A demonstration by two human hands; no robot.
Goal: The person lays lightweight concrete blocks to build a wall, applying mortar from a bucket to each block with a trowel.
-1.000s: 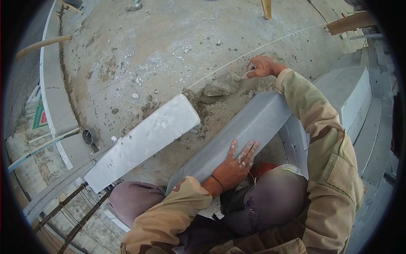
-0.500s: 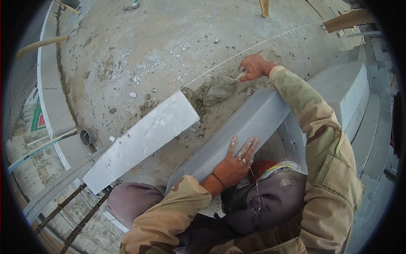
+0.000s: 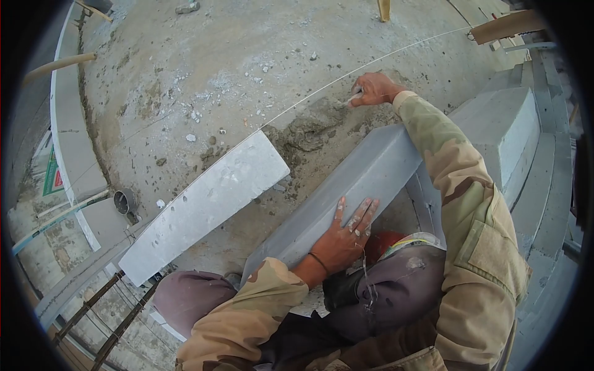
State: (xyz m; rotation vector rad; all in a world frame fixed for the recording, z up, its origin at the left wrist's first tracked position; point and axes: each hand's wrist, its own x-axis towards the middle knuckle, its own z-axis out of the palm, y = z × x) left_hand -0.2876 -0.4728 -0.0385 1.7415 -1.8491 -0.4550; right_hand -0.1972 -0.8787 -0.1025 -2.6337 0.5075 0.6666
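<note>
My left hand (image 3: 343, 242) lies with fingers spread on a long grey concrete block (image 3: 343, 191), which rests in front of my knees. Wet mortar is smeared on its fingertips. Farther out, my right hand (image 3: 375, 89) is closed round the pale handle of a trowel (image 3: 356, 95). Its blade is hard to tell apart from the grey mortar (image 3: 309, 131) just left of the hand. A second, lighter concrete block (image 3: 207, 207) lies to the left, one end beside the mortar. A taut white string (image 3: 328, 83) runs from that block's corner toward the upper right.
More concrete blocks (image 3: 498, 127) stand at right, near my right arm. A pipe opening (image 3: 124, 201) and steel bars (image 3: 93, 304) are at left. Wooden pieces (image 3: 507, 26) stick in at the upper right. Loose crumbs and rubble (image 3: 190, 138) dot the ground.
My right hand has shifted slightly up and turned. The mortar beside it looks more broken up and grooved. My left hand has stayed in place on the grey block.
</note>
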